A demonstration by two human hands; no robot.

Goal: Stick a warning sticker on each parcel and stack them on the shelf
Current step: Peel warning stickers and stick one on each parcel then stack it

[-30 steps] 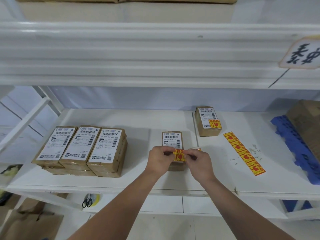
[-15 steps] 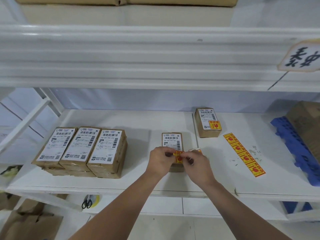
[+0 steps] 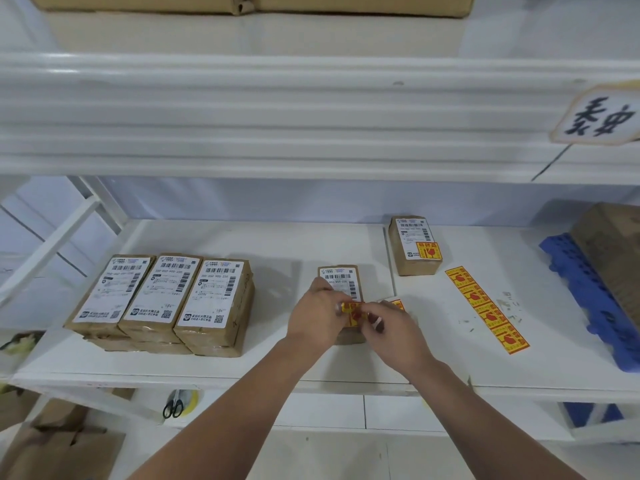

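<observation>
The left hand (image 3: 317, 317) and right hand (image 3: 394, 327) pinch a warning sticker (image 3: 353, 311) over barcode-labelled parcel (image 3: 341, 278).

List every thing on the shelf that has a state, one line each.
sticker, held over middle parcel
left hand, pinches sticker
right hand, pinches sticker
middle parcel, flat, partly covered by hands
far parcel, stickered
left parcels, stacked, no stickers
strip, flat, four stickers

"350-050-V05-220" on the label (image 3: 210, 292) of a stacked parcel (image 3: 221, 332) (smaller print illegible)
</observation>
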